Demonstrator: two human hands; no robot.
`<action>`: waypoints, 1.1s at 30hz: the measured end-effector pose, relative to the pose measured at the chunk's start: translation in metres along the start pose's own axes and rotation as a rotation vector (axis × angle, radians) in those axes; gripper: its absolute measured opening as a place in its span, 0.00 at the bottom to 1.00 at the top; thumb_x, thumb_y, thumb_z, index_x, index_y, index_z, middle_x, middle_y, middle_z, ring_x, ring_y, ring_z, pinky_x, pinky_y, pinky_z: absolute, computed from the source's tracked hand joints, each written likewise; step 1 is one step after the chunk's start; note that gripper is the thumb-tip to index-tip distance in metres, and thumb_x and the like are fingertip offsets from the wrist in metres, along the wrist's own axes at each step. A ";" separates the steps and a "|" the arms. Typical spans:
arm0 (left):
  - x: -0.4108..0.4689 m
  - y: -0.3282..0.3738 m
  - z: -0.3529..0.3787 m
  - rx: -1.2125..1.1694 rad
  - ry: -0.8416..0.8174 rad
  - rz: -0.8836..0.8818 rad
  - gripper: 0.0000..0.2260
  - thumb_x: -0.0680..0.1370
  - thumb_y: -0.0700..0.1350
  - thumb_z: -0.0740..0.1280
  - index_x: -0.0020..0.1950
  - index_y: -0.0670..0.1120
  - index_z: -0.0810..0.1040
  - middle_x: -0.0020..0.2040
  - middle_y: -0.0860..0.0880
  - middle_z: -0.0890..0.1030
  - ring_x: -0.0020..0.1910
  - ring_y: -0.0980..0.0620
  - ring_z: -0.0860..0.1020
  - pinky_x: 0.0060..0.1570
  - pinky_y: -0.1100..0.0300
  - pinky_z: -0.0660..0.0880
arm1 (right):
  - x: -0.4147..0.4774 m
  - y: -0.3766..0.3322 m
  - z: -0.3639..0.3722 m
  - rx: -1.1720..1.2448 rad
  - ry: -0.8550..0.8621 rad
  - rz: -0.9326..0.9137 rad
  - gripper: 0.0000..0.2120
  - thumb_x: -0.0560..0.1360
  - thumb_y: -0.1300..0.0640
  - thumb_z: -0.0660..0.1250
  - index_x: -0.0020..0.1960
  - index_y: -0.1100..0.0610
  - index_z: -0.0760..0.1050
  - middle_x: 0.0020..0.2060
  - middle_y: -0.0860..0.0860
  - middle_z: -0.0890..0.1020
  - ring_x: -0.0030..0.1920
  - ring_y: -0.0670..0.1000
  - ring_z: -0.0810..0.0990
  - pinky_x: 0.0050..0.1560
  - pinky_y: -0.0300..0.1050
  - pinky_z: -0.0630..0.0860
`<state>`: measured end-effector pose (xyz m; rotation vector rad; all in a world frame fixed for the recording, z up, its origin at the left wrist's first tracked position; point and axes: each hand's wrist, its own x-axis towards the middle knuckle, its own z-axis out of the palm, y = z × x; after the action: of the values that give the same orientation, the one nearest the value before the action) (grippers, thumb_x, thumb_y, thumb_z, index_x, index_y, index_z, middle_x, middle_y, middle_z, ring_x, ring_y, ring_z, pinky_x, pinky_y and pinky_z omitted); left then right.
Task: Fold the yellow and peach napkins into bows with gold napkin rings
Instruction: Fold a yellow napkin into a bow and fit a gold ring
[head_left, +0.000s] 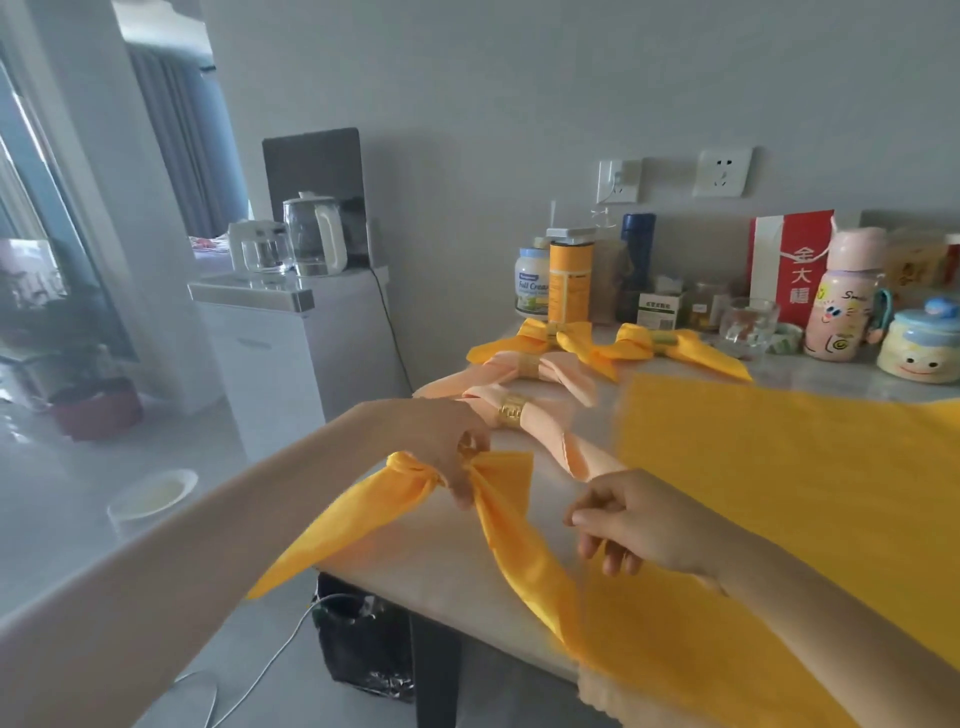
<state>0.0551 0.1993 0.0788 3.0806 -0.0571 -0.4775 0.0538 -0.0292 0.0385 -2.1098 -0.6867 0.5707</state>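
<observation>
1 head camera looks forward and down, close over the table.

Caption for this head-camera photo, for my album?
Left hand pinches a yellow bow at its ring, right hand beside the tail, four finished bows behind.

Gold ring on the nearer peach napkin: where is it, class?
Head view, centre: the gold ring circles the nearer peach napkin, just beyond the left hand.

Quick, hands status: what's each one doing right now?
Left hand: pinching the yellow napkin at its gathered middle, by the gold ring.
Right hand: fingers loosely curled over the flat yellow cloth; grip cannot be told.
</observation>
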 end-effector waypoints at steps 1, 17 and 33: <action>0.005 -0.004 0.002 0.019 0.004 0.014 0.27 0.67 0.55 0.75 0.63 0.52 0.73 0.54 0.55 0.73 0.56 0.52 0.72 0.51 0.61 0.68 | 0.008 -0.003 0.003 0.008 0.027 0.001 0.05 0.79 0.60 0.61 0.47 0.59 0.75 0.33 0.50 0.80 0.29 0.48 0.75 0.28 0.35 0.70; -0.023 -0.079 0.081 -0.386 0.436 -0.234 0.23 0.76 0.48 0.67 0.70 0.49 0.67 0.69 0.51 0.69 0.68 0.50 0.66 0.67 0.54 0.62 | 0.091 -0.001 0.021 -0.311 0.196 -0.190 0.20 0.74 0.55 0.68 0.65 0.50 0.69 0.54 0.47 0.74 0.51 0.46 0.75 0.47 0.35 0.67; -0.020 -0.050 0.095 -0.179 0.922 -0.107 0.13 0.70 0.35 0.73 0.52 0.44 0.80 0.51 0.47 0.81 0.51 0.41 0.79 0.53 0.44 0.72 | 0.088 -0.006 -0.011 -0.140 0.583 -0.312 0.05 0.75 0.62 0.67 0.51 0.58 0.77 0.44 0.48 0.78 0.42 0.45 0.77 0.41 0.26 0.71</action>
<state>0.0087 0.2488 -0.0070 2.8076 0.1568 0.8898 0.1245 0.0243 0.0360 -2.0889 -0.7029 -0.2669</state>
